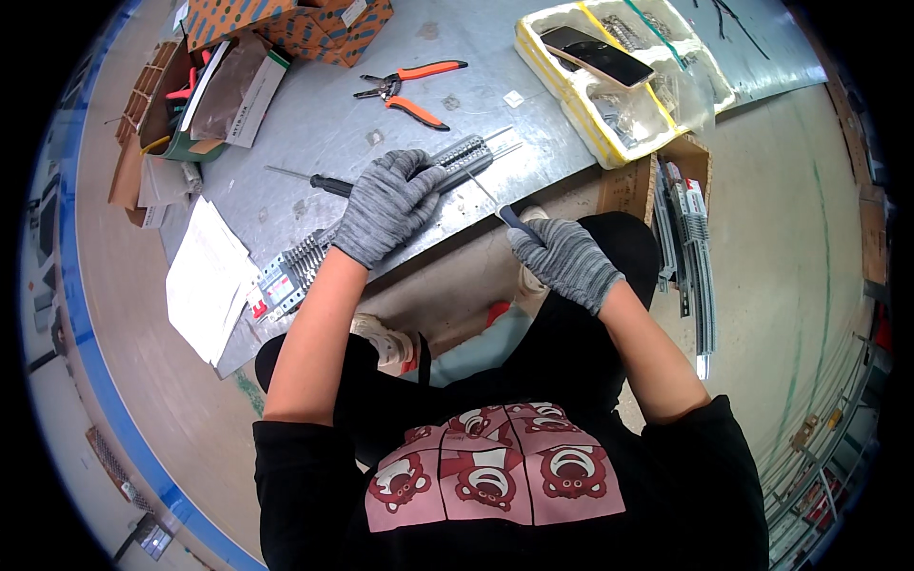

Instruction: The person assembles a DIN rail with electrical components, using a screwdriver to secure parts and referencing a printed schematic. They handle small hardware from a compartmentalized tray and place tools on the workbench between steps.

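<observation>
A metal mounting rail point(506, 141) lies slantwise along the table's near edge, carrying a row of grey terminal blocks point(463, 155). My left hand point(392, 205), in a grey knit glove, is closed over the rail's middle and hides that stretch. My right hand point(567, 259), gloved alike, grips a screwdriver by its dark handle point(519, 225); the thin shaft points up-left to the terminal blocks. Whether the tip sits in a screw is too small to tell. Circuit breakers point(279, 284) stand at the rail's lower left end. A second screwdriver point(329, 185) lies just beyond my left hand.
Orange-handled wire strippers point(415, 92) lie at mid-table. A foam box point(609, 143) with small parts and a phone point(598, 57) stands at right. Papers point(211, 281) overhang the left edge. Cartons point(295, 29) stand far left; a box of loaded rails point(687, 224) is below right.
</observation>
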Action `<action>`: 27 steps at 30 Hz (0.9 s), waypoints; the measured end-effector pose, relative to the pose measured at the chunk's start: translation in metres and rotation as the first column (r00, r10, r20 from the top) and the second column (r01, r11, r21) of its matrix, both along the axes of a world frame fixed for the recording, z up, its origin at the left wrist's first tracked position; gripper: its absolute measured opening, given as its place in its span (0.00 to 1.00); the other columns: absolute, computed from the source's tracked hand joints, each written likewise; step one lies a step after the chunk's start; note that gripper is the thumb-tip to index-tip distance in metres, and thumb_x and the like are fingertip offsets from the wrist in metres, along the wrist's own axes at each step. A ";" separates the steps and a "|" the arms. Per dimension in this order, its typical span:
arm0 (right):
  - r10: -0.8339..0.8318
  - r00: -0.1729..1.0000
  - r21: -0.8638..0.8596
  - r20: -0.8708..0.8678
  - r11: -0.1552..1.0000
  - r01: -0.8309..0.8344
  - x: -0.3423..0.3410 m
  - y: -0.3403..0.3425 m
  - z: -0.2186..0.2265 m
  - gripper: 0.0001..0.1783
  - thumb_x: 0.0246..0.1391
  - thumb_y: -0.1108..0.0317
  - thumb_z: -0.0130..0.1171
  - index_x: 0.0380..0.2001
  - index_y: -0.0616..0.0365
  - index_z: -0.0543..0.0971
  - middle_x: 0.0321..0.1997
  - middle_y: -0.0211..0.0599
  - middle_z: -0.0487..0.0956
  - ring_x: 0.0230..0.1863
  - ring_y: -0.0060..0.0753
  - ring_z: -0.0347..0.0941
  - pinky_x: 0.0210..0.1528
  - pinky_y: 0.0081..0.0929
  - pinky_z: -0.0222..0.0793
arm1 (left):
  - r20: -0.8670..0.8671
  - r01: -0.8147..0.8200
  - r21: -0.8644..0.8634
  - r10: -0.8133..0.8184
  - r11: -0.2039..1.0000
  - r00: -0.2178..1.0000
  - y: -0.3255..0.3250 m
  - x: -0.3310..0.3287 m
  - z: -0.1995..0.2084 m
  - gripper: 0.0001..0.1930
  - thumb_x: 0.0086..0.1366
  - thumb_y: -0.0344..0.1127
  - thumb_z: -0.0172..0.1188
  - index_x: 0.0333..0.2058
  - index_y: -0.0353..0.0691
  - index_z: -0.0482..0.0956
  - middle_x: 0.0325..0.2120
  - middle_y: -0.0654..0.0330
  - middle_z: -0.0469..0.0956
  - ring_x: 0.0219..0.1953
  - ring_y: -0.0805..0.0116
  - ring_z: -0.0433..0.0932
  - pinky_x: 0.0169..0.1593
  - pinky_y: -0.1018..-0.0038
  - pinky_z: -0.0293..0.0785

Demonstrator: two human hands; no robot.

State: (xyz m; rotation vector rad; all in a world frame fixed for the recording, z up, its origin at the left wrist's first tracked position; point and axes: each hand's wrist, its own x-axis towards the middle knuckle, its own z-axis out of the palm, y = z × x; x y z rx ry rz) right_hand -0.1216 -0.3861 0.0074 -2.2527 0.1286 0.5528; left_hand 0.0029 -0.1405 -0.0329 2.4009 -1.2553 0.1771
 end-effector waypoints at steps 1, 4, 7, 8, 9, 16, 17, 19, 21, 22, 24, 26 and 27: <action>-0.010 0.999 0.003 -0.032 1.000 0.010 0.001 0.001 0.002 0.19 0.61 0.55 0.55 0.30 0.62 0.80 0.21 0.53 0.75 0.26 0.53 0.74 0.31 0.40 0.70 | -0.001 -0.003 0.003 0.003 1.000 1.000 0.000 0.000 0.000 0.16 0.52 0.33 0.65 0.41 0.43 0.81 0.41 0.52 0.77 0.43 0.52 0.76 0.46 0.61 0.76; -0.018 0.999 -0.011 -0.032 1.000 0.018 0.000 0.001 0.001 0.19 0.61 0.55 0.55 0.30 0.62 0.80 0.22 0.53 0.76 0.26 0.53 0.75 0.31 0.40 0.70 | 0.001 -0.009 0.006 0.009 1.000 1.000 -0.002 -0.001 0.000 0.16 0.52 0.33 0.65 0.41 0.43 0.81 0.41 0.51 0.77 0.43 0.52 0.76 0.47 0.61 0.76; -0.026 0.997 0.001 -0.069 1.000 0.026 0.002 0.003 0.004 0.20 0.61 0.55 0.55 0.29 0.63 0.79 0.22 0.53 0.76 0.25 0.53 0.75 0.31 0.40 0.70 | 0.003 -0.014 0.012 0.014 1.000 1.000 0.000 -0.001 0.000 0.16 0.52 0.33 0.65 0.41 0.43 0.81 0.41 0.51 0.76 0.43 0.52 0.76 0.47 0.61 0.75; -0.028 0.999 0.001 -0.038 1.000 0.028 0.001 0.003 0.003 0.20 0.61 0.54 0.55 0.28 0.63 0.79 0.21 0.53 0.76 0.25 0.53 0.75 0.30 0.41 0.70 | 0.004 -0.012 0.013 0.012 1.000 1.000 0.000 -0.001 0.000 0.16 0.52 0.33 0.65 0.41 0.42 0.81 0.41 0.51 0.76 0.43 0.52 0.76 0.47 0.61 0.75; -0.030 1.000 0.002 -0.007 1.000 0.030 0.000 0.002 0.001 0.21 0.61 0.54 0.55 0.27 0.63 0.79 0.21 0.53 0.76 0.25 0.54 0.75 0.30 0.41 0.70 | 0.004 -0.010 0.014 0.010 1.000 1.000 0.000 -0.001 0.000 0.16 0.52 0.33 0.65 0.41 0.42 0.81 0.41 0.51 0.76 0.43 0.52 0.76 0.47 0.61 0.75; -0.014 1.000 -0.039 0.028 0.999 0.015 -0.002 0.001 -0.001 0.25 0.60 0.52 0.55 0.21 0.65 0.77 0.18 0.54 0.74 0.22 0.54 0.74 0.27 0.42 0.70 | 0.012 0.003 0.011 -0.004 1.000 1.000 0.000 0.000 0.002 0.15 0.52 0.33 0.65 0.41 0.42 0.81 0.41 0.51 0.77 0.43 0.52 0.76 0.47 0.61 0.75; -0.016 0.999 -0.040 0.042 0.999 0.018 -0.003 0.001 -0.002 0.25 0.60 0.52 0.55 0.21 0.65 0.77 0.18 0.54 0.74 0.22 0.54 0.74 0.27 0.42 0.70 | 0.010 0.002 0.013 -0.002 1.000 1.000 -0.001 0.000 0.002 0.15 0.52 0.33 0.65 0.41 0.42 0.81 0.40 0.51 0.77 0.43 0.52 0.76 0.47 0.61 0.75; -0.021 0.997 -0.041 0.070 0.999 0.024 -0.005 0.000 -0.006 0.25 0.60 0.52 0.55 0.22 0.65 0.77 0.17 0.54 0.74 0.22 0.54 0.74 0.27 0.42 0.70 | 0.009 0.000 0.013 0.000 1.000 1.000 -0.001 0.000 0.001 0.15 0.52 0.33 0.65 0.41 0.42 0.81 0.40 0.51 0.77 0.43 0.51 0.76 0.47 0.61 0.75; -0.013 0.997 -0.032 0.070 0.999 0.015 -0.005 0.001 -0.004 0.25 0.60 0.52 0.55 0.22 0.65 0.77 0.17 0.54 0.74 0.21 0.53 0.74 0.27 0.41 0.70 | 0.011 -0.007 0.011 0.007 1.000 1.000 0.000 -0.001 0.001 0.15 0.52 0.33 0.65 0.41 0.42 0.81 0.40 0.51 0.77 0.43 0.51 0.76 0.47 0.60 0.75; -0.009 0.997 -0.028 0.071 1.000 0.011 -0.005 0.001 -0.003 0.24 0.60 0.52 0.55 0.22 0.65 0.77 0.17 0.54 0.74 0.21 0.52 0.74 0.27 0.41 0.70 | 0.012 -0.004 0.008 0.004 1.000 1.000 0.000 -0.001 0.002 0.16 0.52 0.33 0.65 0.41 0.42 0.81 0.40 0.51 0.77 0.43 0.52 0.76 0.47 0.61 0.76; -0.060 0.997 0.039 0.051 0.998 0.058 -0.007 0.000 -0.003 0.24 0.61 0.53 0.55 0.22 0.65 0.77 0.17 0.53 0.74 0.20 0.50 0.73 0.26 0.39 0.69 | 0.015 0.006 -0.003 -0.006 1.000 1.000 -0.001 0.000 0.003 0.16 0.52 0.33 0.65 0.41 0.42 0.81 0.40 0.51 0.77 0.43 0.52 0.76 0.47 0.61 0.76; -0.076 0.996 0.056 0.040 0.996 0.074 -0.007 -0.001 -0.003 0.23 0.61 0.54 0.54 0.22 0.65 0.77 0.17 0.52 0.74 0.19 0.49 0.72 0.26 0.39 0.69 | 0.009 0.006 -0.006 -0.006 1.000 1.000 -0.001 0.000 0.002 0.16 0.52 0.32 0.65 0.41 0.42 0.81 0.40 0.51 0.77 0.43 0.52 0.76 0.47 0.61 0.76; -0.069 0.997 0.039 0.040 0.997 0.067 -0.006 -0.002 -0.003 0.23 0.62 0.55 0.54 0.23 0.65 0.77 0.17 0.51 0.74 0.19 0.48 0.72 0.26 0.38 0.68 | 0.005 0.005 -0.007 -0.005 1.000 1.000 0.000 -0.001 0.002 0.16 0.52 0.32 0.65 0.41 0.42 0.81 0.40 0.52 0.77 0.43 0.52 0.76 0.47 0.61 0.76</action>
